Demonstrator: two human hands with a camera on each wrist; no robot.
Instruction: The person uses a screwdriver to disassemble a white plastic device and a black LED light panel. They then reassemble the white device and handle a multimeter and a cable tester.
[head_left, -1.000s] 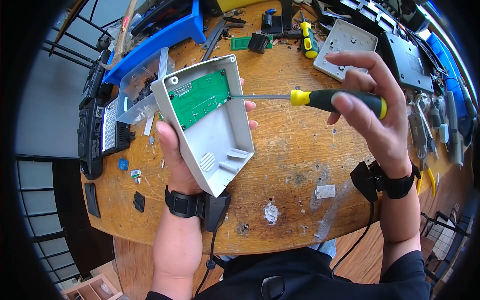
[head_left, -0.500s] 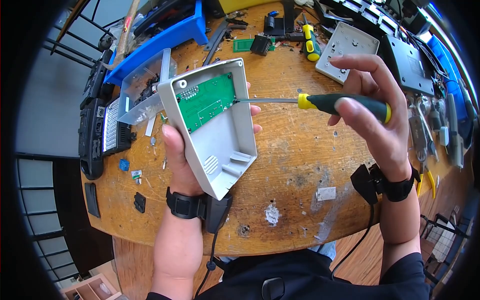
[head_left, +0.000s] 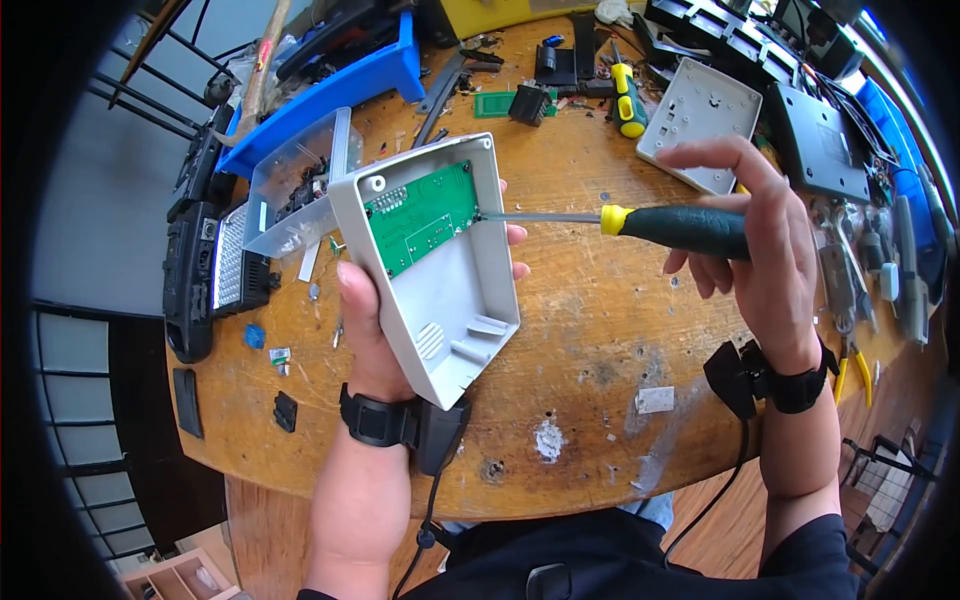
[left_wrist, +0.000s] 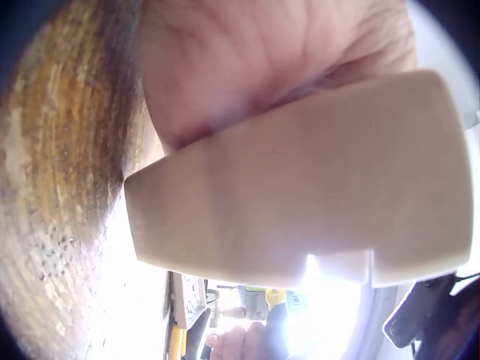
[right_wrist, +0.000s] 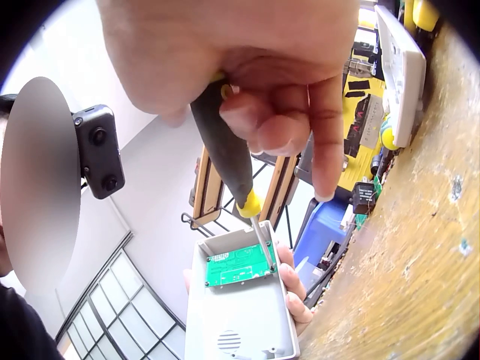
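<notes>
My left hand (head_left: 370,330) holds a light grey plastic case (head_left: 440,370) from beneath, thumb along its near left wall and fingertips showing past the right wall. The case is tilted, its open side facing up. Inside its upper half lies a green circuit board (head_left: 425,220) with dark screws at its corners. My right hand (head_left: 765,250) holds the dark green and yellow screwdriver (head_left: 680,228) by its handle end, index finger raised. The screwdriver's shaft runs level to the screw at the board's right edge. In the right wrist view the other fingers curl beside the handle (right_wrist: 225,142).
Beyond the case stand a clear plastic bin (head_left: 290,210) and a blue tray (head_left: 330,95). A second screwdriver (head_left: 627,100) and a light grey cover (head_left: 705,120) lie at the back. Pliers and other tools (head_left: 850,280) line the right edge. Small scraps (head_left: 655,400) dot the wooden bench.
My right hand has rolled about the handle: the thumb, earlier in front of it, is now out of sight behind. The tip stays at the same screw. The whole head view has shifted slightly.
</notes>
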